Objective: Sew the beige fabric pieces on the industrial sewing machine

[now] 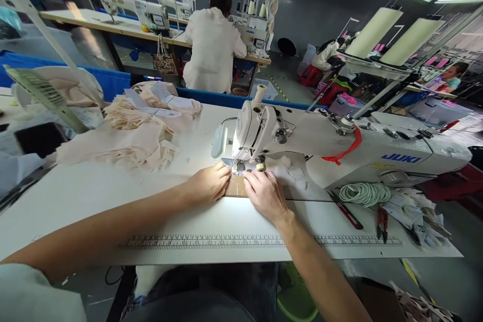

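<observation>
A white JUKI sewing machine (pixel 298 133) stands in front of me, its lamp lighting the needle area (pixel 237 166). My left hand (pixel 209 182) lies just left of the presser foot, with its fingers drawn together at the tips. On the right side of the foot, my right hand (pixel 265 192) has its thumb and fingers bent and closed near the plate. Whatever the fingertips hold is too small and covered to make out. Between the hands shows a brown plate (pixel 236 187) with bits of pale thread on it.
Cream fabric pieces (pixel 128 143) are piled at the left, beside a green fan (pixel 45 98). Thread snips (pixel 382 224), a red-handled tool (pixel 347 210), a pale green cord coil (pixel 365 193) and scraps lie right. A ruler strip (pixel 226 242) runs along the front. A person (pixel 211 45) sits ahead.
</observation>
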`<action>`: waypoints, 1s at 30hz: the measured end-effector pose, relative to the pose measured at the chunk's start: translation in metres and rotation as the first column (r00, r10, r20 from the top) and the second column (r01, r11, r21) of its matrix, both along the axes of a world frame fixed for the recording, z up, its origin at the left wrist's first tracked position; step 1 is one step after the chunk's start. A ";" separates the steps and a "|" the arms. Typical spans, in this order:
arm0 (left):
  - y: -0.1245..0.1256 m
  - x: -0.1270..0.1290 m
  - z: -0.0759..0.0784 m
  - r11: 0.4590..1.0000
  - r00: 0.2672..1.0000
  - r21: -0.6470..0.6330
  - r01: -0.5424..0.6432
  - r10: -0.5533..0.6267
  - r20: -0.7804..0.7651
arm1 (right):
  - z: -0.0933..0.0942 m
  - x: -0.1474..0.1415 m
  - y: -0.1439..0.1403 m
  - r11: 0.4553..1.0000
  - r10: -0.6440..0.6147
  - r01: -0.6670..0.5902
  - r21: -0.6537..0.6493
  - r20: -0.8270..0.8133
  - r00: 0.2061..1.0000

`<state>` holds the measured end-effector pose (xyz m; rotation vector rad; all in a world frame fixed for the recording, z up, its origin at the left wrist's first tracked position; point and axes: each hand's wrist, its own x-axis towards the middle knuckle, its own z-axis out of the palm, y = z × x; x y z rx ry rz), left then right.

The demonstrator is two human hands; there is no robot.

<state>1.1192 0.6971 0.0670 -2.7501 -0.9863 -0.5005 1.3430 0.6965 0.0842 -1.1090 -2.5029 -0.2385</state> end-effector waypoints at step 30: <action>0.009 0.000 0.011 0.999 0.999 -0.043 -0.028 0.029 0.025 | -0.003 0.006 0.036 0.966 -0.243 0.222 -0.133 -0.170 0.955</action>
